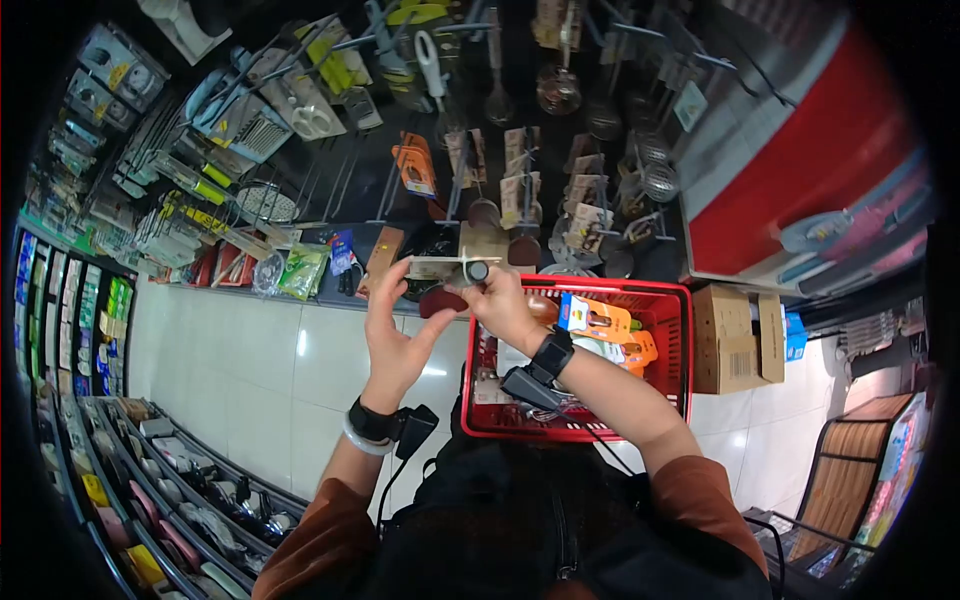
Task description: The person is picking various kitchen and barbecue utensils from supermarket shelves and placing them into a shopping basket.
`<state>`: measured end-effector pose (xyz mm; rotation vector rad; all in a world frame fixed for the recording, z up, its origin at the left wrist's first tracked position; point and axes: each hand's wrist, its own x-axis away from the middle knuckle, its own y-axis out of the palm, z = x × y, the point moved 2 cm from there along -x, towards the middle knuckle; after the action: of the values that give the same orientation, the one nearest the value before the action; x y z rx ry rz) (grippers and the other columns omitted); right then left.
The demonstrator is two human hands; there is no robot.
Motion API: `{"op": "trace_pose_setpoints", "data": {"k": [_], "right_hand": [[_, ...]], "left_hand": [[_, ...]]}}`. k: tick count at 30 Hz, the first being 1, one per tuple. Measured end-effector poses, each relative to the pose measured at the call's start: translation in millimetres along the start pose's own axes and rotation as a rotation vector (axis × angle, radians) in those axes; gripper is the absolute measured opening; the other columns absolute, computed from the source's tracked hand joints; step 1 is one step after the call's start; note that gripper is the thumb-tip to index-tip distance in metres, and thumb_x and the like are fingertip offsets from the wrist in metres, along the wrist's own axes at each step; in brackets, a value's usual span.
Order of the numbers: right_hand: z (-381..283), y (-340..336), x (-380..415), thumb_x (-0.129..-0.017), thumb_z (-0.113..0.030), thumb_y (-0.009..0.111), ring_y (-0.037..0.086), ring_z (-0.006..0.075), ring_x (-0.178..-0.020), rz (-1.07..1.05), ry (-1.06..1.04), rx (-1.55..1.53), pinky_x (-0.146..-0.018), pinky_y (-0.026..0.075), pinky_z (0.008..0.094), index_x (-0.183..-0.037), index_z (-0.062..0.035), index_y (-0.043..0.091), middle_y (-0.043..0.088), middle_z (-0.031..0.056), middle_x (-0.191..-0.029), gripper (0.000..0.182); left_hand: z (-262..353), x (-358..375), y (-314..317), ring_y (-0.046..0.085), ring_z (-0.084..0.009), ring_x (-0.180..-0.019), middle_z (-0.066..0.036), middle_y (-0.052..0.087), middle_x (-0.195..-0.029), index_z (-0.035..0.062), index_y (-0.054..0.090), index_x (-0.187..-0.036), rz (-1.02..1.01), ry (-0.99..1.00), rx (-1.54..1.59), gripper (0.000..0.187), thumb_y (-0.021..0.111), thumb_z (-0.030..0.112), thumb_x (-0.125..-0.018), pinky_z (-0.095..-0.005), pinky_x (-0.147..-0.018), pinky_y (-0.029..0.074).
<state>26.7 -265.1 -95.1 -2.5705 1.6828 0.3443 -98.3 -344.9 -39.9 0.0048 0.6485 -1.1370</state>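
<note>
In front of the hanging display, I hold a carded utensil (447, 265) with both hands. Its card is seen nearly edge-on, and a round grey end points up at me. My left hand (393, 335) is curved around the left side, fingertips at the card's edge and thumb by a dark red rounded part (440, 300). On the other side, my right hand (505, 310) pinches the utensil just below the grey end. The utensil's exact kind cannot be made out. Just beneath my right forearm stands a red shopping basket (683, 345) holding orange-carded packages (600, 320).
Hooks ahead carry ladles, a strainer (558, 92) and an orange-carded package (414, 165). Bagged goods (303, 270) lie on the low ledge. An open cardboard box (735, 340) stands right of the basket. Stocked shelves (190, 490) curve along the left.
</note>
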Motion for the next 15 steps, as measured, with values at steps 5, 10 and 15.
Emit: {"op": "trace_pose_setpoints", "data": {"k": [5, 10, 15], "right_hand": [[24, 44, -32, -0.071, 0.009, 0.054, 0.06, 0.0277, -0.071, -0.111, -0.183, 0.235, -0.062, 0.046, 0.0317, -0.086, 0.0002, 0.058, 0.058, 0.0131, -0.081, 0.017], [92, 64, -33, -0.071, 0.009, 0.054, 0.059, 0.0331, -0.075, -0.073, 0.02, 0.218, -0.065, 0.046, 0.0334, -0.088, 0.0009, 0.054, 0.058, 0.0153, -0.082, 0.019], [123, 55, -37, -0.073, -0.006, 0.065, 0.057, 0.0382, -0.09, -0.05, 0.328, 0.356, -0.077, 0.045, 0.0396, -0.104, 0.0045, 0.04, 0.057, 0.0241, -0.093, 0.041]], "left_hand": [[-36, -31, -30, 0.05, -0.0186, -0.104, -0.01, 0.051, -0.112, 0.0021, 0.047, -0.114, 0.002, 0.013, 0.03, 0.056, 0.074, 0.001, -0.065, -0.0304, -0.088, 0.039], [-101, -38, -24, 0.057, -0.0156, -0.079, -0.007, 0.06, -0.083, 0.0003, 0.058, -0.089, -0.078, -0.053, 0.057, 0.018, 0.065, 0.0, -0.072, -0.0263, -0.07, 0.045], [-177, -37, 4, 0.053, -0.0056, -0.07, -0.001, 0.059, -0.073, -0.0014, 0.058, -0.083, -0.058, -0.463, 0.309, 0.005, 0.059, -0.001, -0.078, -0.0216, -0.062, 0.044]]}}
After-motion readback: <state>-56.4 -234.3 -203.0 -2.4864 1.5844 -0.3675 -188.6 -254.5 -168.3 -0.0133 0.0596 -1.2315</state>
